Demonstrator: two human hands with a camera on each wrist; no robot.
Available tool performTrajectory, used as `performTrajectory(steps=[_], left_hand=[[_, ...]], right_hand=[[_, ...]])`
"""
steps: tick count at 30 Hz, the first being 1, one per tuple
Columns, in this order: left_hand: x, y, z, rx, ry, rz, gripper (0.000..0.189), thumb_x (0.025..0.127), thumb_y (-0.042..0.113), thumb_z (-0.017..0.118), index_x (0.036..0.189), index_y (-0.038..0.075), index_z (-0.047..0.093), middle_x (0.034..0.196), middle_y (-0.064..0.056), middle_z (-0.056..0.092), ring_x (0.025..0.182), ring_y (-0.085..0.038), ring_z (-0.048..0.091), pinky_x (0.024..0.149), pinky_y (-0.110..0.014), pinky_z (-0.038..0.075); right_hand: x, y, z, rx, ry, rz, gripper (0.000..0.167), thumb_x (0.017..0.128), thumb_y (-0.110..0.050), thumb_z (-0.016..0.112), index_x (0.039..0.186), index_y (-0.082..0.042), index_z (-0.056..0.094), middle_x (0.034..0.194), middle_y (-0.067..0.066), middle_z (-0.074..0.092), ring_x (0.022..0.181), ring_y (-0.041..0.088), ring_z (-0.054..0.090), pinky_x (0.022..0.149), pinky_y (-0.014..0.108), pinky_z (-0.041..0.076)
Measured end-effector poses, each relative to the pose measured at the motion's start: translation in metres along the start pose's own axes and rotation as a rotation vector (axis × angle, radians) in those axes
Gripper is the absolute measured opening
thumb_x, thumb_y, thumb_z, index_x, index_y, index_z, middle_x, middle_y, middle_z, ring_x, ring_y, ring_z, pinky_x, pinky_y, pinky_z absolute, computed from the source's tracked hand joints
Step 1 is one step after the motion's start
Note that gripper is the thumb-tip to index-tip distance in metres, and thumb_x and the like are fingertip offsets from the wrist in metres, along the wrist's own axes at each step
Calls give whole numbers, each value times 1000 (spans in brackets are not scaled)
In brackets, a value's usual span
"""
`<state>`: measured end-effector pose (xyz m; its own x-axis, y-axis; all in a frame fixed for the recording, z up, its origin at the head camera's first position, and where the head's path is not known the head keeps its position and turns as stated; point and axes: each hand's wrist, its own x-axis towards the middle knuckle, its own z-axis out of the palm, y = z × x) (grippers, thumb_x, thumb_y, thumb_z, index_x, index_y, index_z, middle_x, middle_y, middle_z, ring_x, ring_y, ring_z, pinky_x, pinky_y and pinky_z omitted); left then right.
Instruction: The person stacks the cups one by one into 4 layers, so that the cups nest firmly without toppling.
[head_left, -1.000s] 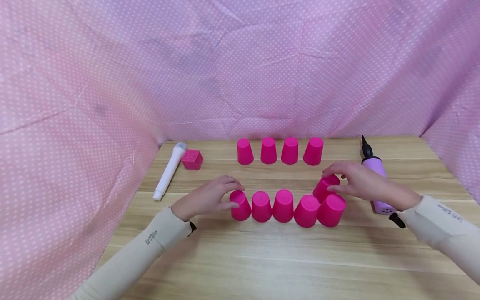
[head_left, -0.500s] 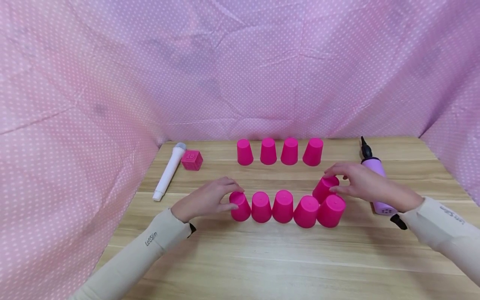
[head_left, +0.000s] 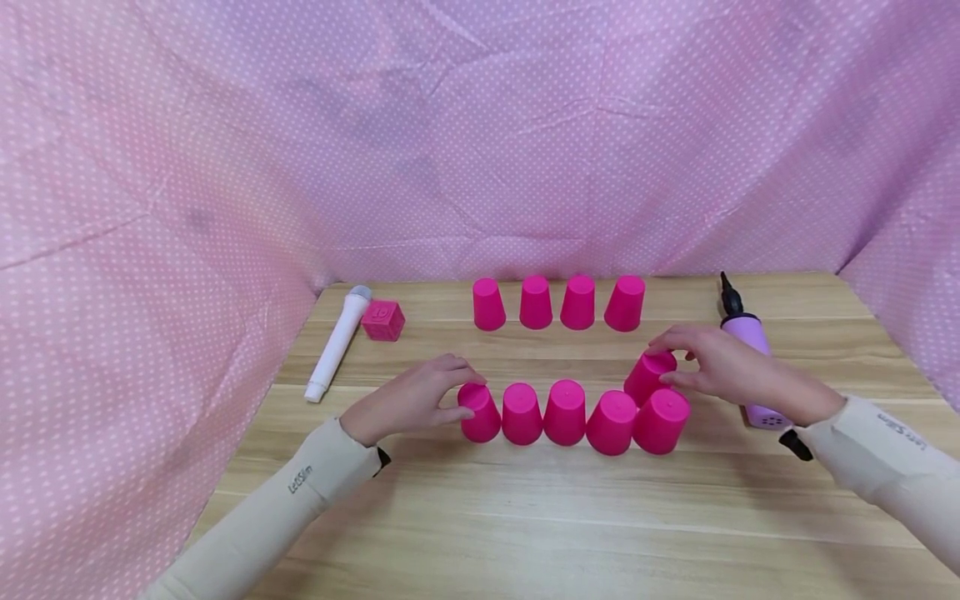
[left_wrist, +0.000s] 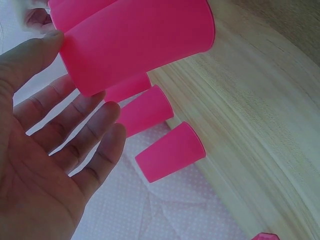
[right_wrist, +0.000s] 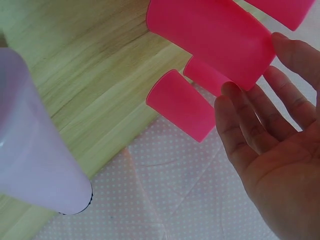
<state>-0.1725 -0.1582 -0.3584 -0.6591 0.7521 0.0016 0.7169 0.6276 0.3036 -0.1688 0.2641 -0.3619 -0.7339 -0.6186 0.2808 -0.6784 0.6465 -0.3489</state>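
Several bright pink cups stand upside down on the wooden table (head_left: 525, 517). My left hand (head_left: 412, 400) pinches the leftmost cup (head_left: 482, 419) of the front row near its top, thumb on the near side and fingers on the far side. That cup (left_wrist: 145, 45) fills the upper part of the left wrist view. My right hand (head_left: 723, 364) pinches another cup (head_left: 645, 379) by its top. This one stands just behind the front row's rightmost cup (head_left: 662, 425), which partly hides it. In the right wrist view, thumb and fingertips lie at the narrow end of the held cup (right_wrist: 215, 40).
A back row of several pink cups (head_left: 578, 304) stands near the pink dotted cloth (head_left: 480, 150). At the left lie a white toy microphone (head_left: 337, 346) and a pink cube (head_left: 384, 322). A purple hand pump (head_left: 750, 335) lies at the right, partly under my right forearm.
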Motion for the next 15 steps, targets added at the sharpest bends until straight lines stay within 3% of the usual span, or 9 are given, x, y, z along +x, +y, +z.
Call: performTrajectory(steps=[15], left_hand=[[-2, 2, -1, -13, -7, -23, 44, 80, 29, 77, 120, 19, 63, 111, 7, 58, 102, -6, 50, 82, -23, 48]], right_hand=[[-1, -2, 2, -2, 21, -2, 38, 67, -2, 83, 102, -7, 69, 99, -1, 65, 88, 16, 61, 66, 36, 53]])
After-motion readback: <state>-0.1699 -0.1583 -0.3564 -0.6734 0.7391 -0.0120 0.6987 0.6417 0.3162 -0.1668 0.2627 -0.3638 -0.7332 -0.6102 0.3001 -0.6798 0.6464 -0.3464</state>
